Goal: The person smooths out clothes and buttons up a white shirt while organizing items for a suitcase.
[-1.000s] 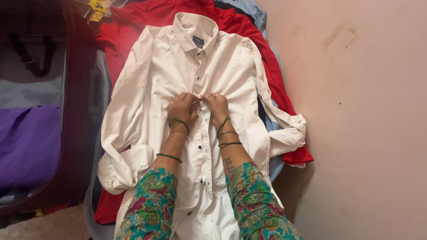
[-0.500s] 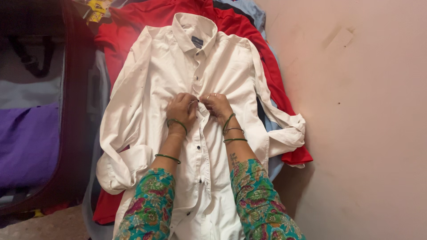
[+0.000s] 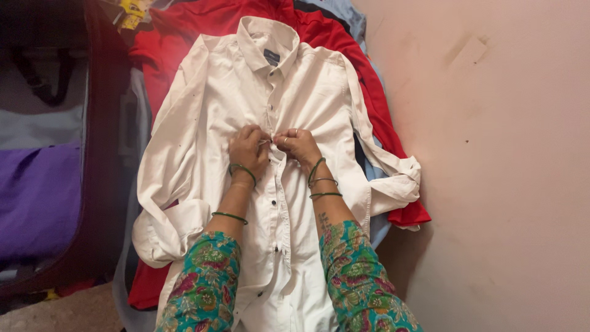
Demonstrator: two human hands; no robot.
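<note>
- A pink wall [image 3: 491, 154] is rising just right of the white shirt [image 3: 203, 123], which is lying face up on a red garment [image 3: 215, 15].
- We are pinching the shirt's placket at mid-chest: left hand [image 3: 247, 149] and right hand [image 3: 297, 145] are meeting there.
- We judge a button is being fastened; the next lower one needs both edges aligned.

White shirt [image 3: 209, 141] lies flat, collar up top, over a red garment [image 3: 344, 37]. Left hand [image 3: 247, 149] & right hand [image 3: 298, 145] pinch the button placket mid-chest, fingertips meeting. Green bangles on both wrists. Purple cloth [image 3: 37, 197] at left.
</note>
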